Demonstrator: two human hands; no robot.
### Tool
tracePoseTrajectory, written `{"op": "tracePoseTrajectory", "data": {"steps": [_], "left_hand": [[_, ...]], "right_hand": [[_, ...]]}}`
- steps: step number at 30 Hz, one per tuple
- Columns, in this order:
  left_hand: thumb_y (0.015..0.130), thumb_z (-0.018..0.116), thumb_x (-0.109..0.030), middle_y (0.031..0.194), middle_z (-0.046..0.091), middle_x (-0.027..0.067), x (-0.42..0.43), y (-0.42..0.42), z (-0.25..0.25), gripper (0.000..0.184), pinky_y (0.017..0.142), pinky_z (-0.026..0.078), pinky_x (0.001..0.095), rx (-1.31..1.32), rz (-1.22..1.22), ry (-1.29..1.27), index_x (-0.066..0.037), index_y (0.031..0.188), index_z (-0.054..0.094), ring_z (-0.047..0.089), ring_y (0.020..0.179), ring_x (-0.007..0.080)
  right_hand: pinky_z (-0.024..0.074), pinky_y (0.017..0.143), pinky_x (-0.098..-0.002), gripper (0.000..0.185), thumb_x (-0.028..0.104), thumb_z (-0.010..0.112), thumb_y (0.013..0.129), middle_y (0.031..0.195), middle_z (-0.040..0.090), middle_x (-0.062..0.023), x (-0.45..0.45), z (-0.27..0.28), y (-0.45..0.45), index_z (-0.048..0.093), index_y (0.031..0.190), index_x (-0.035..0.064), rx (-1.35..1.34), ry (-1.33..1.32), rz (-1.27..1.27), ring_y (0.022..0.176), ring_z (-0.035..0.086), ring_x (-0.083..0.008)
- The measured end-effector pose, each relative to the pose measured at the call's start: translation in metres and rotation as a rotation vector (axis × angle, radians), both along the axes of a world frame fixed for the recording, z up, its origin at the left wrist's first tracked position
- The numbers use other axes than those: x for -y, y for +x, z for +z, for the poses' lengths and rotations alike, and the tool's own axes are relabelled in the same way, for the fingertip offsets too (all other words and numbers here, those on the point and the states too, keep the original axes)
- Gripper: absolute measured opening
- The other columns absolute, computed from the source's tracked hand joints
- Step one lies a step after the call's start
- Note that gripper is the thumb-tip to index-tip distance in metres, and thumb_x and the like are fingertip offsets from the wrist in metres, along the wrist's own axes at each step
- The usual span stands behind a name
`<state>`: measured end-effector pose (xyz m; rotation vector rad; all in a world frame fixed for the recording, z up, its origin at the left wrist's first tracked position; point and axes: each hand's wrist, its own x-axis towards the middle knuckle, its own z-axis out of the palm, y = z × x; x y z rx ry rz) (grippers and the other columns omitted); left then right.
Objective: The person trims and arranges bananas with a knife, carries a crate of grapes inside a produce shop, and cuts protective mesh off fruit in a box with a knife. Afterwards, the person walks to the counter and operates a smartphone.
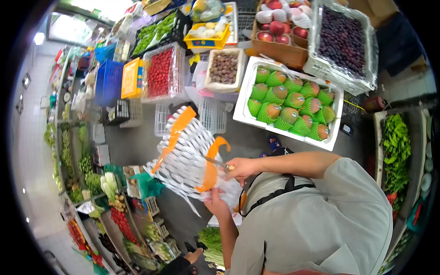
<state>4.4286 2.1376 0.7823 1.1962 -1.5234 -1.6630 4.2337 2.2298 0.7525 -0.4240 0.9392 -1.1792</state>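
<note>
My right hand [243, 168] is closed around a knife [213, 160], its blade pointing left over a white woven mesh bundle [183, 151] with orange strips. Below it, my left hand [217, 204] pinches the lower right edge of the same bundle. An orange strip [211, 172] runs down the mesh beside the blade, its upper end curling loose. Another orange strip [176, 130] crosses the mesh further left. White strands hang from the bundle's lower side.
A white foam box [239, 110] of mangoes in green nets stands ahead on the right. Beyond are plums [223, 67], red fruit [159, 71] and dark grapes [341, 41]. Vegetable shelves line the left and right. Another person's hand [194, 255] shows at the bottom.
</note>
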Motion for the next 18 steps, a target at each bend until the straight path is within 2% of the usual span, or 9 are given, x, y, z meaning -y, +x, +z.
{"op": "tracePoseTrajectory", "data": {"steps": [1,2,5,6,9,10,11,13,18], "left_hand": [[0.096,0.062,-0.004,0.082,0.061,0.0042,0.003,0.011,-0.003,0.009,0.073,0.048,0.0303,-0.004,0.056,0.001,-0.001,0.104,0.06,0.058,0.076,0.0143],[0.097,0.061,-0.005,0.093,0.064,0.0056,0.003,0.024,-0.004,0.021,0.078,0.048,0.0308,0.044,0.056,0.021,-0.001,0.117,0.058,0.059,0.084,0.0144],[0.097,0.063,-0.006,0.113,0.063,0.0085,-0.011,0.021,0.029,0.041,0.084,0.049,0.0313,0.146,0.242,0.099,-0.001,0.135,0.05,0.06,0.095,0.0154],[0.097,0.066,-0.01,0.134,0.054,0.0115,-0.006,0.037,0.018,0.057,0.09,0.05,0.0332,0.103,0.283,0.131,-0.004,0.148,0.04,0.058,0.107,0.0178],[0.097,0.065,-0.007,0.143,0.048,0.0139,-0.01,0.035,0.035,0.063,0.089,0.051,0.032,0.178,0.382,-0.067,-0.001,0.152,0.035,0.055,0.113,0.0204],[0.093,0.071,-0.008,0.15,0.041,0.015,-0.004,0.045,0.027,0.07,0.098,0.05,0.0388,0.144,0.323,-0.133,-0.002,0.152,0.034,0.049,0.127,0.0255],[0.093,0.071,-0.008,0.15,0.041,0.015,0.001,0.043,0.03,0.07,0.098,0.05,0.0388,0.128,0.339,-0.134,-0.002,0.152,0.034,0.049,0.127,0.0255],[0.088,0.078,-0.009,0.151,0.04,0.0168,0.016,0.034,0.041,0.079,0.103,0.047,0.0428,0.337,0.035,-0.497,-0.002,0.153,0.033,0.044,0.135,0.03],[0.071,0.093,-0.036,0.163,0.026,0.0248,0.074,0.015,0.033,0.114,0.12,0.028,0.0573,0.416,-0.391,-0.748,-0.004,0.158,0.028,0.027,0.15,0.0427]], "right_hand": [[0.0537,0.051,-0.0285,0.043,0.036,0.078,0.092,0.069,0.055,0.0028,0.008,0.0,0.003,0.065,0.125,0.0097,0.013,0.004,0.048,0.058,0.056,-0.0075],[0.051,0.05,-0.0286,0.033,0.036,0.077,0.092,0.066,0.054,0.0021,0.011,0.006,0.005,0.066,0.105,0.008,-0.093,0.002,-0.01,0.056,0.055,-0.0079],[0.0516,0.052,-0.0283,0.032,0.037,0.076,0.092,0.067,0.056,0.0016,0.024,-0.017,0.008,0.068,0.101,0.0077,-0.232,0.087,-0.104,0.054,0.055,-0.0094],[0.0499,0.051,-0.0279,0.03,0.037,0.074,0.092,0.068,0.058,0.0012,0.027,-0.023,0.009,0.069,0.099,0.008,-0.255,0.152,-0.175,0.056,0.056,-0.01],[0.0499,0.056,-0.0304,0.03,0.036,0.074,0.092,0.07,0.061,-0.001,0.031,-0.041,0.002,0.07,0.098,0.007,-0.31,0.24,-0.269,0.061,0.058,-0.0114],[0.0496,0.062,-0.0334,0.029,0.033,0.074,0.091,0.071,0.063,-0.0035,0.033,-0.042,0.0,0.07,0.096,0.0044,-0.453,0.263,-0.306,0.065,0.059,-0.0133],[0.0496,0.062,-0.0334,0.029,0.033,0.074,0.091,0.071,0.063,-0.0035,0.034,-0.04,-0.002,0.07,0.096,0.0044,-0.47,0.253,-0.295,0.065,0.059,-0.0133],[0.0496,0.067,-0.0348,0.029,0.03,0.075,0.091,0.071,0.064,-0.0055,0.04,-0.038,-0.003,0.07,0.095,0.0022,-0.583,0.226,-0.355,0.068,0.06,-0.0148],[0.0482,0.049,-0.0298,0.032,0.034,0.079,0.09,0.066,0.063,-0.0019,0.076,-0.01,0.007,0.071,0.096,0.004,-0.444,0.174,-0.275,0.052,0.059,-0.012]]}}
